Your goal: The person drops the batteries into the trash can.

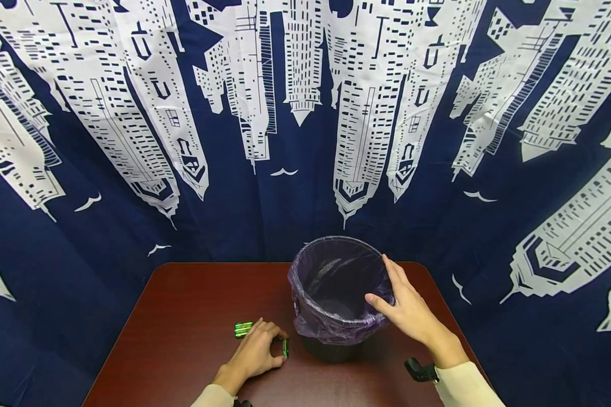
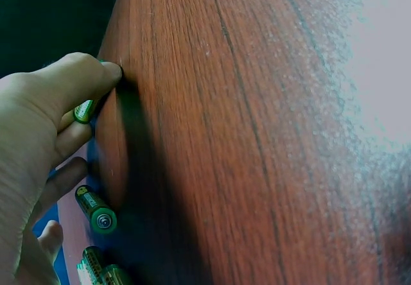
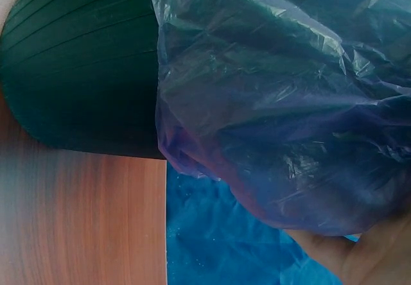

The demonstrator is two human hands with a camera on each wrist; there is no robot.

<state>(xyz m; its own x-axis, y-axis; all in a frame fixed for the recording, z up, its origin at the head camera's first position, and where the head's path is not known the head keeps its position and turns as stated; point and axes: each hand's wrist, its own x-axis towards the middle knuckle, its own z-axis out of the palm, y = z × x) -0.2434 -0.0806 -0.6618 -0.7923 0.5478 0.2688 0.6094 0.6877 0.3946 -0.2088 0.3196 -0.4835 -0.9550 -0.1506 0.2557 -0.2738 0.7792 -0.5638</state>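
Note:
Near the front of the table, my left hand (image 1: 257, 347) pinches a green battery (image 1: 285, 347) between thumb and fingers. Part of this battery (image 2: 84, 110) shows behind the thumb in the left wrist view. More green batteries (image 1: 243, 329) lie side by side just past the knuckles. A dark trash bin (image 1: 331, 351) lined with a translucent purple trash bag (image 1: 310, 322) stands to the right. My right hand (image 1: 412, 314) rests at the bin's right rim, fingers straight along the outside and thumb over the opening. In the right wrist view, the bag (image 3: 276, 105) hides most of that hand.
The reddish-brown wooden table (image 1: 193, 305) has rounded far corners. Behind it hangs a navy curtain (image 1: 234, 226) printed with white buildings. A black wrist strap device (image 1: 420, 370) sits on the right wrist.

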